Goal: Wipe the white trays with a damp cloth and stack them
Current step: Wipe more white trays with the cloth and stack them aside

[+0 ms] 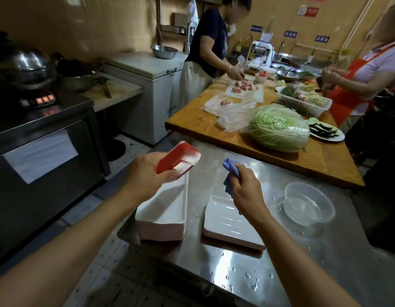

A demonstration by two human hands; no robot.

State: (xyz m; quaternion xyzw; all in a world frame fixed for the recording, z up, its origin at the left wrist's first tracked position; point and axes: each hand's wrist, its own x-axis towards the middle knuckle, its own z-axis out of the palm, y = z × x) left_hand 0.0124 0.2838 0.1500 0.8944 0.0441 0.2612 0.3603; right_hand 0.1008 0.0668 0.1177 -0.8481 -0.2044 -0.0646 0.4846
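Left hand (145, 173): raised above the steel table (236, 269), gripping one tray (178, 159) tilted red underside up; the tray is blurred and its white face mostly hidden.
Right hand (245, 187): fingers curled round a bunched blue cloth (229, 173), most of it hidden in the fist.
Tall stack of trays (163, 209): near left table edge, far end covered by the left hand; count unreadable.
Low stack of trays (229, 224): just right of the tall one, far corner hidden by the right hand.
Clear plastic bowl (308, 203): right, apart from the stacks.
Wooden table (247, 140): far, carrying a cabbage (278, 127).
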